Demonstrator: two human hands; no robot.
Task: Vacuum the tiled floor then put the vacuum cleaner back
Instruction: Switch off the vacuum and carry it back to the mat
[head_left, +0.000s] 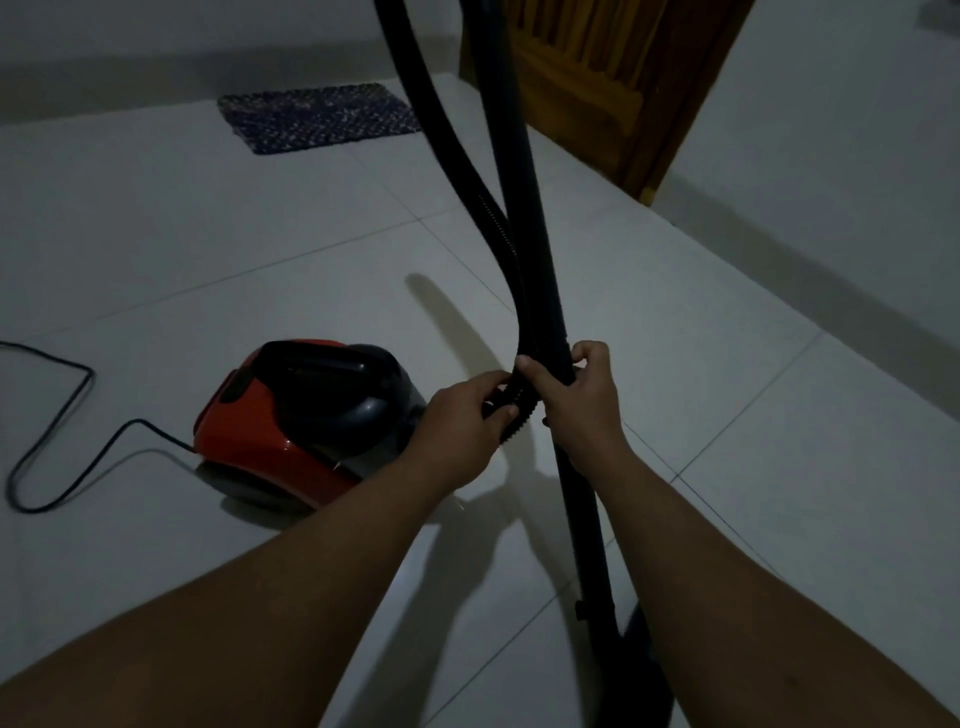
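A red and black canister vacuum cleaner (306, 421) sits on the white tiled floor (753, 415), left of centre. Its ribbed black hose (452, 156) rises out of the top of the view and comes down beside the rigid black wand (524, 197), which stands nearly upright. My left hand (462, 421) grips the hose close to the canister's front. Just to its right, my right hand (576, 395) is closed around the wand and hose together. The wand's lower end (608, 597) reaches the floor between my forearms.
The black power cord (52, 431) loops over the tiles left of the canister. A dark patterned mat (317, 117) lies at the back by the wall. A brown wooden door (602, 78) stands at the back right, with white wall to the right.
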